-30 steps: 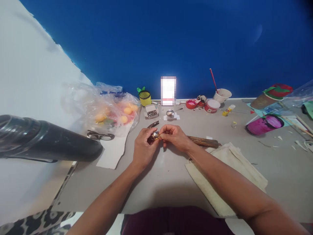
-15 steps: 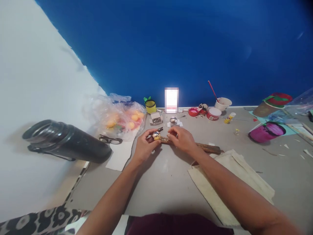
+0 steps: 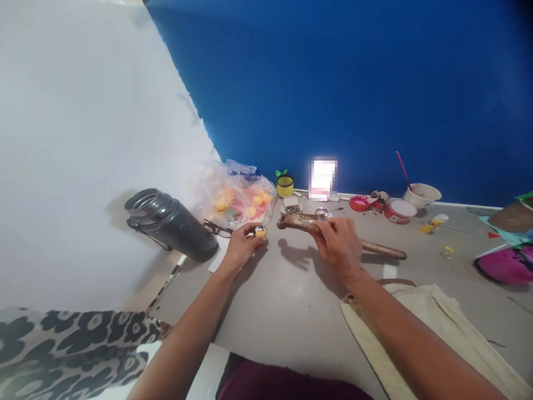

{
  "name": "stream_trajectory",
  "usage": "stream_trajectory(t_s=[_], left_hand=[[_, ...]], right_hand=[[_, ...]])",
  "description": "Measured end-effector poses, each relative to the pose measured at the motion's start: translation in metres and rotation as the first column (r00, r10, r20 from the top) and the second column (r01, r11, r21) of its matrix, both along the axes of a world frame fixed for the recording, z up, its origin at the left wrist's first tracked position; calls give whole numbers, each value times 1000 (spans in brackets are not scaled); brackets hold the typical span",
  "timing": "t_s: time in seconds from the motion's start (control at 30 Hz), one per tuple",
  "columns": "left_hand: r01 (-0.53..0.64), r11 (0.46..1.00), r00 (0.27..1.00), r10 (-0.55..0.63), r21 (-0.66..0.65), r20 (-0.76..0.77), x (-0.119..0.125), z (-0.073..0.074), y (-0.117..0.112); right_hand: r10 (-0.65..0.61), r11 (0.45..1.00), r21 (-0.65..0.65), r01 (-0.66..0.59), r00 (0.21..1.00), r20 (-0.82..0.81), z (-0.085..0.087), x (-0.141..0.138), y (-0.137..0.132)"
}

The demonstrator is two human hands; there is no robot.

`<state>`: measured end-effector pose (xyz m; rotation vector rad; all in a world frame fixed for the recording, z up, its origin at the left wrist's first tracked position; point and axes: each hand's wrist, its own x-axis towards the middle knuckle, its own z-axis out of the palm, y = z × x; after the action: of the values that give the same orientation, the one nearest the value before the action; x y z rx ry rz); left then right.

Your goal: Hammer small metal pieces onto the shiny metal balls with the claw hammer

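Note:
My left hand [image 3: 240, 245] is closed around a small round yellow and silver ball [image 3: 260, 231], held just above the grey table [image 3: 291, 300]. My right hand [image 3: 339, 244] grips a brown wooden stick [image 3: 377, 248] near its thick left end and holds it lifted over the table. A second shiny silver ball [image 3: 321, 211] sits on a white scrap behind the stick.
A black flask [image 3: 172, 225] lies on its side at the left, with glasses [image 3: 216, 228] and a plastic bag of coloured pieces [image 3: 239, 200] behind it. A small box [image 3: 291, 205], yellow cup [image 3: 285, 186], red pots [image 3: 397, 211], white cup with brush [image 3: 420, 194] line the wall. A cream cloth [image 3: 437, 333] lies right.
My right hand let go of the ball and picked up the wooden stick, lifting it. My left hand kept the ball and moved left. The view swung to the left.

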<state>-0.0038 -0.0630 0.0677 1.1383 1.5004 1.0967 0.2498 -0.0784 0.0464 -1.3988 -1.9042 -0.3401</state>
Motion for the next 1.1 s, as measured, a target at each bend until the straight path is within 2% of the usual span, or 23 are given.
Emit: stream_trajectory(t_s=[0.07,0.17,0.23,0.37,0.43,0.57,0.63,0.73,0.83,0.9,0.97,1.03,1.1], left_hand=[[25,1000,1000,-25,-12,6,2,-4,-4],[86,996,996,-86,-3,12,8,-10,-8],[106,994,994,-106,-10,13,9,-13,-10],[77,996,997,-76,-37,32,9,-13,-11],[85,996,996,-84,-27,30,9,-11,-11],[109,994,994,-109,-1,24,12,-10,-12],[93,996,995,-93,-2,32,11,-13,-11],[50,998,998,-51,23,24,6,-16,-8],[-6,997,999,2,80,46,0,-13,-3],[-37,992,994,24,117,111,-3,-6,2],[-30,989,981,2,145,193,-5,3,9],[33,986,967,-73,165,242,-3,14,18],[127,977,961,-164,172,222,3,21,30]], right_hand=[[41,995,94,-40,999,-9,1,-3,-3],[104,989,96,-111,992,74,-2,-8,-5],[108,987,108,-118,989,97,-4,-8,-4],[86,975,206,-86,996,6,-2,-2,0],[87,978,191,-87,996,8,-2,-1,1],[140,982,111,-154,982,125,-5,-4,-1],[132,986,91,-142,985,112,-6,-4,-1],[80,997,-22,-79,995,51,-5,0,1],[60,967,-250,-43,996,61,-5,3,3],[84,902,-429,-44,994,73,-4,2,2],[115,814,-578,-52,991,73,-1,-1,1],[143,748,-661,-58,987,76,1,-5,-1],[169,721,-689,-66,982,83,3,-10,-2]])
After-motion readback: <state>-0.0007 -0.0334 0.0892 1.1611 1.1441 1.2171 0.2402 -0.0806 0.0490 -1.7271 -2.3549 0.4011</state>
